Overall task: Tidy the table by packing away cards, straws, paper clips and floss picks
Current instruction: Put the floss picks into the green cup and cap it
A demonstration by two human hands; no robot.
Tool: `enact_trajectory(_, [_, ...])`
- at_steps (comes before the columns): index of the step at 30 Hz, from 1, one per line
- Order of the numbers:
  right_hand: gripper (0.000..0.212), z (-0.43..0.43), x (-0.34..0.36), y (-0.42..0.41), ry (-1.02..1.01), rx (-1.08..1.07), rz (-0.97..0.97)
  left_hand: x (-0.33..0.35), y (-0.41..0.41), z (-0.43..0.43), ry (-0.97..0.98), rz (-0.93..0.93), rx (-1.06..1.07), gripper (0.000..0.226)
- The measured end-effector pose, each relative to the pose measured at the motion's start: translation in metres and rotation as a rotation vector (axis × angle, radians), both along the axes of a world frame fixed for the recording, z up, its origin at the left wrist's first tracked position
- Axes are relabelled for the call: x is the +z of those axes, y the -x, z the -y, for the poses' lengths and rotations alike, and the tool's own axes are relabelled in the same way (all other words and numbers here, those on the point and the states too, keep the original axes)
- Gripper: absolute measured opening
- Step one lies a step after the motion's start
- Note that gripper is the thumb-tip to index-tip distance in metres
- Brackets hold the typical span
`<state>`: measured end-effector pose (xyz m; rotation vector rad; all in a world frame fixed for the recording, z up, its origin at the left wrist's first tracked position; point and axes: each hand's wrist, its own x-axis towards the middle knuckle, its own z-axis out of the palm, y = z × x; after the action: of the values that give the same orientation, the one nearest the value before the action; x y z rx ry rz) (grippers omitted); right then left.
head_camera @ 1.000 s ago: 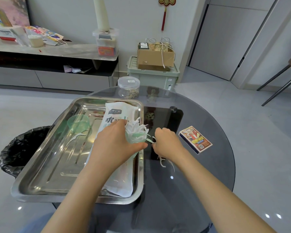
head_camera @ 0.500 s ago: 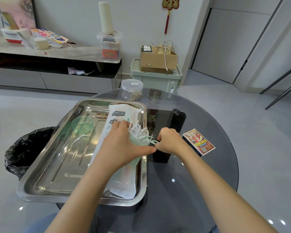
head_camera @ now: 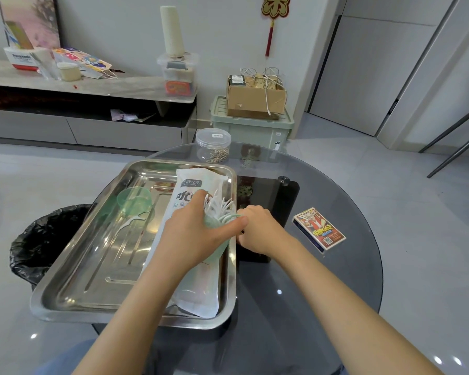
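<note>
Here, the left hand (head_camera: 192,239) grips a cup (head_camera: 219,240) of floss picks (head_camera: 218,205) over the tray (head_camera: 92,266); right hand (head_camera: 257,228) curled, hold unclear.

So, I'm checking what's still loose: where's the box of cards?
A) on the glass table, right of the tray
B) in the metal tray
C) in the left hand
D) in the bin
A: the box of cards lies flat on the glass table, right of the tray.
</note>
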<state>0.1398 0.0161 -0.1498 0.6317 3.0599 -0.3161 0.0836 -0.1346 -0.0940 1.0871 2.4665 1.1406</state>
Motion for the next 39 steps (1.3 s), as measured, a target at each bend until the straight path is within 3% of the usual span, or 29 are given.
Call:
enact_trajectory(4, [0.006,-0.007,-0.005,-0.005,-0.039,-0.029,-0.114,0.000,0.003,0.002,0.001,0.097,0.011,0.049])
enact_trajectory(7, [0.015,-0.017,0.001,-0.010,0.037,-0.136,-0.200,-0.001,0.004,0.001,-0.020,0.221,-0.007,0.033])
enact_trajectory(9, [0.018,-0.018,0.020,-0.015,0.183,-0.240,-0.406,-0.001,0.004,-0.001,-0.060,0.305,-0.017,0.026])
enact_trajectory(12, [0.021,-0.007,0.066,-0.029,0.582,-0.292,-0.845,0.002,0.001,-0.003,-0.086,0.392,-0.043,0.020])
enact_trajectory(15, [0.023,0.010,0.092,-0.042,0.786,-0.212,-1.032,0.002,-0.001,-0.004,-0.094,0.448,-0.093,0.029])
enact_trajectory(23, [0.015,0.031,0.088,-0.043,0.777,-0.148,-1.052,0.001,-0.002,-0.005,-0.126,0.518,-0.199,0.050])
enact_trajectory(30, [0.017,0.039,0.085,-0.045,0.673,-0.035,-0.810,0.007,-0.002,-0.003,-0.228,0.586,-0.292,0.057])
enact_trajectory(33, [0.013,0.037,0.085,-0.047,0.631,0.047,-0.723,0.008,0.001,-0.003,-0.239,0.551,-0.256,0.067])
enact_trajectory(36, [0.025,0.037,0.086,-0.048,0.691,0.114,-0.686,0.006,0.002,-0.003,-0.251,0.505,-0.227,0.066])
enact_trajectory(39, [0.024,0.028,0.090,-0.053,0.773,0.025,-0.735,0.001,0.003,-0.003,-0.181,0.411,-0.190,0.069])
